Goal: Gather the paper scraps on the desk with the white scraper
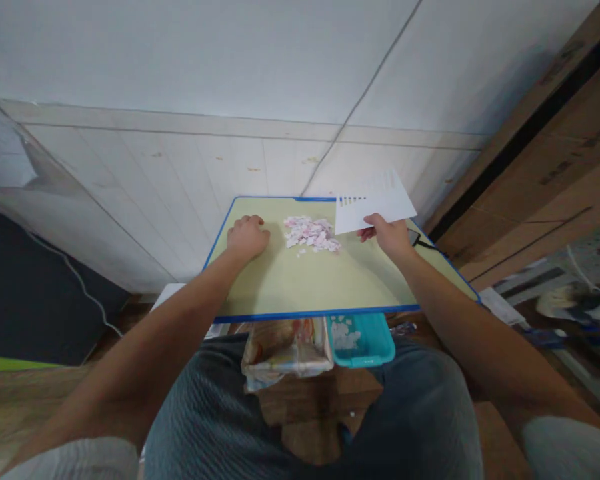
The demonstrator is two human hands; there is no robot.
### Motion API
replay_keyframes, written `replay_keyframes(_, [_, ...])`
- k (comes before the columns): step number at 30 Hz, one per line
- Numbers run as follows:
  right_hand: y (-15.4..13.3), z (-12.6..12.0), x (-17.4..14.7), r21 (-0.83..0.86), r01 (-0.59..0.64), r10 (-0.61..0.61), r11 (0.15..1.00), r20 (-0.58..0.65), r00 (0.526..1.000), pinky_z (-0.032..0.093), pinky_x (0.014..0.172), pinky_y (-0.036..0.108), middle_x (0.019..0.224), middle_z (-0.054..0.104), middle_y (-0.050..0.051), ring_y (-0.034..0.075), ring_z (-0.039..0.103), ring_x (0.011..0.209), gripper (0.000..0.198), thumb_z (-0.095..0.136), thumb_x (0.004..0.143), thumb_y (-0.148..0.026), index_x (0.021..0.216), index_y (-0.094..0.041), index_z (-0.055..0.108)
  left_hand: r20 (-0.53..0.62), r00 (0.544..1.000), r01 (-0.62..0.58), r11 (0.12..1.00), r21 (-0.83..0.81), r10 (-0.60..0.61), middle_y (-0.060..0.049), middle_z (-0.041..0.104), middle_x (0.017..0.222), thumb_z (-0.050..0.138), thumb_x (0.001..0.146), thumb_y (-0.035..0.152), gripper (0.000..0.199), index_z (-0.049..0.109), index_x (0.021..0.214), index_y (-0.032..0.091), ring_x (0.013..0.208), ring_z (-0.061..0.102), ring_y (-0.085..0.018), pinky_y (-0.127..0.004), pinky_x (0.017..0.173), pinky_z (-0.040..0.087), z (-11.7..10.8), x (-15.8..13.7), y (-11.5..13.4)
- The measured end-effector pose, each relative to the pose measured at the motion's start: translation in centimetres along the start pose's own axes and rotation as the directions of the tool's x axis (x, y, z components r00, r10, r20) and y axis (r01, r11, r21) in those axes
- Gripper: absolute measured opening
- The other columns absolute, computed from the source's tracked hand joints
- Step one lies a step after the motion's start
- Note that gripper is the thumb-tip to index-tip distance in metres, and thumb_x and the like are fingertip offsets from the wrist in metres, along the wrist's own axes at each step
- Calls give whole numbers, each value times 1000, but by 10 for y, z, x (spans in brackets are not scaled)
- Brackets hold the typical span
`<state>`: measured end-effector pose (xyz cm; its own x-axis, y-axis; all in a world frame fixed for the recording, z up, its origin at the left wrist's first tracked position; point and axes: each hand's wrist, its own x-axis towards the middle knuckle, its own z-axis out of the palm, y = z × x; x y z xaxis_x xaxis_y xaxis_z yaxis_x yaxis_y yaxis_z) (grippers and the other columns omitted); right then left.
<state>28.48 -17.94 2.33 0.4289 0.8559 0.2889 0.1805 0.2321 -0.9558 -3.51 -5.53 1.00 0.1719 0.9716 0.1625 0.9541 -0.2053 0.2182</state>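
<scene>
My right hand [387,235] pinches a white sheet of paper or card [375,203] at its near edge, above the right part of the table. The sheet is tilted and has a row of small rectangular cutouts towards its far left side. A heap of small white and pinkish paper pieces [311,233] lies mid-table, left of the sheet. My left hand [249,237] rests on the table left of the heap, not touching it. Its fingers are loosely curled, with the thumb apart and nothing seen in them. The fingers under the sheet are partly hidden.
The small yellowish table [300,287] has a blue rim and stands by a white panelled wall. A dark object with a strap [420,241] lies near my right wrist. Below the front edge are a lined box [287,365] and a turquoise basket [363,360] with paper pieces. Cardboard boxes [540,173] stand right.
</scene>
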Motion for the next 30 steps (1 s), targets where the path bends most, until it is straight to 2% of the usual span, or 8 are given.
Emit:
replay_keyframes(5, [-4,28,6,-64,128,-108,990,251,962,64,64,33,64,74,5,20,68,59,26,76,85,-40,64,-23,74,-6,1000,-16,998,-59,16,-17,68,163,61,105,27,48,75,151,21,154,61,-39,-49,127,53,12,57,4])
replay_keyframes(9, [6,48,1,-104,181,-126,978,399,908,64,68,35,64,75,5,22,72,63,38,76,93,-46,61,-27,78,11,998,-56,998,-39,57,-18,67,163,62,104,30,54,73,155,18,155,58,-41,-52,129,51,28,77,-1])
replay_keyframes(14, [16,51,-9,-175,207,-126,963,387,913,65,66,38,71,80,4,23,71,60,37,72,101,-44,68,-28,81,-30,990,-142,990,-18,141,-18,67,161,59,107,33,52,72,153,15,153,57,-43,-55,131,47,40,78,-11])
replay_keyframes(18, [17,53,-14,-278,284,-140,918,443,886,69,77,43,81,84,3,26,75,72,44,77,103,-49,62,-33,75,-27,987,-161,987,-25,161,-17,69,154,61,108,36,44,76,145,19,149,57,-43,-54,127,49,38,78,-12])
replay_keyframes(21, [20,58,-16,-291,307,-167,906,419,892,71,89,46,74,77,1,29,78,80,39,80,102,-48,65,-36,78,-24,986,-167,986,-28,166,-17,69,150,62,109,35,41,75,145,19,147,57,-44,-54,126,50,34,77,-8])
replay_keyframes(23, [19,59,-18,-296,322,-176,899,430,886,70,91,47,66,71,0,29,76,75,32,80,100,-45,70,-37,83,-24,987,-162,986,-29,161,-18,69,150,63,109,34,41,76,144,17,147,57,-45,-56,125,51,32,75,-6])
replay_keyframes(25, [16,56,-17,-302,329,-170,895,451,876,69,88,47,64,73,1,29,75,72,32,80,100,-46,70,-37,84,-24,986,-164,986,-37,163,-20,70,149,64,109,34,41,76,144,16,147,57,-47,-59,124,51,31,73,-4])
replay_keyframes(30, [0,54,-12,-372,281,-107,885,425,899,64,72,43,74,81,4,28,77,73,50,73,105,-50,58,-32,66,-65,982,-178,983,-53,175,-21,72,148,61,108,30,41,79,142,17,145,60,-45,-60,121,55,30,67,-2])
